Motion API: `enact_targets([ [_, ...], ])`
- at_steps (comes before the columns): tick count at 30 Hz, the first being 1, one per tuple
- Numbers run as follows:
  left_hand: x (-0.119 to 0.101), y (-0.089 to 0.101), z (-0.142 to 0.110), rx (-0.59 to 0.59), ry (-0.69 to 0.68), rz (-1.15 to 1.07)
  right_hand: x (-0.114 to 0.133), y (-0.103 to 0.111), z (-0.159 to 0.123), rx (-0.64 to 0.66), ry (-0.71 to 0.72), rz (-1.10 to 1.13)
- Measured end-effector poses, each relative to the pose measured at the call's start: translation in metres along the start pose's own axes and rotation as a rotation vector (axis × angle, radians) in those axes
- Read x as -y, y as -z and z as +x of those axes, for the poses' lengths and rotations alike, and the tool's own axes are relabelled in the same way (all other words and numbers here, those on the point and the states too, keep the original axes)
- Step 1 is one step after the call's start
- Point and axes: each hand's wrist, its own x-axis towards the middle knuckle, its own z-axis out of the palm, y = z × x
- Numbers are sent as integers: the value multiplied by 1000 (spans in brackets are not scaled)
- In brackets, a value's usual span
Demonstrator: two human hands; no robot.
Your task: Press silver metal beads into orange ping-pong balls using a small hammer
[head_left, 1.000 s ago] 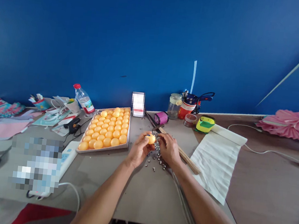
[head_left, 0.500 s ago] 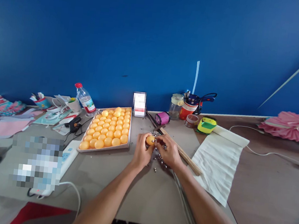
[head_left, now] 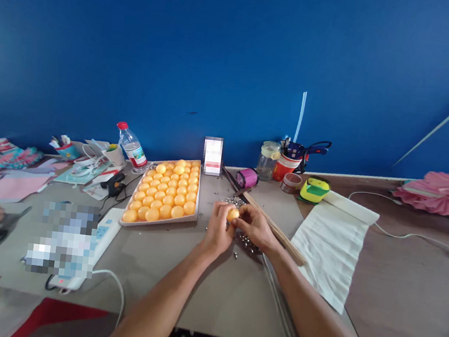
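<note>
Seemingly for steadiness, the left hand [head_left: 218, 231] pinches a ball [head_left: 233, 214] beside the right hand [head_left: 255, 227], whose grip curls close; what it holds, I cannot tell.

Soft light, apparently blurry edges

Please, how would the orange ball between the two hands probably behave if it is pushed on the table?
The orange ball looks round, so it would probably roll easily. Its smooth, slightly shiny surface may be slippery. It is perhaps light, as the left hand seems to hold it by the fingers.
</note>
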Motion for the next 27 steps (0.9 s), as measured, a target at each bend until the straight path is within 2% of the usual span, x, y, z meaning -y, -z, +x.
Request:
enact_targets([
  [4,2,0,0,27,-17,-18,-1,0,-1,-10,-10,-42],
  [11,2,1,3,44,38,-73,0,-5,0,-86,-17,-80],
  [14,2,3,4,26,124,-114,2,-5,-1,-68,-14,65],
  [19,2,5,6,20,377,-311,3,-2,0,-64,-73,390],
  [23,-1,5,7,-13,426,-395,-1,0,1,-47,-95,466],
  [27,-3,7,8,4,417,-392,0,-1,0,20,-100,460],
])
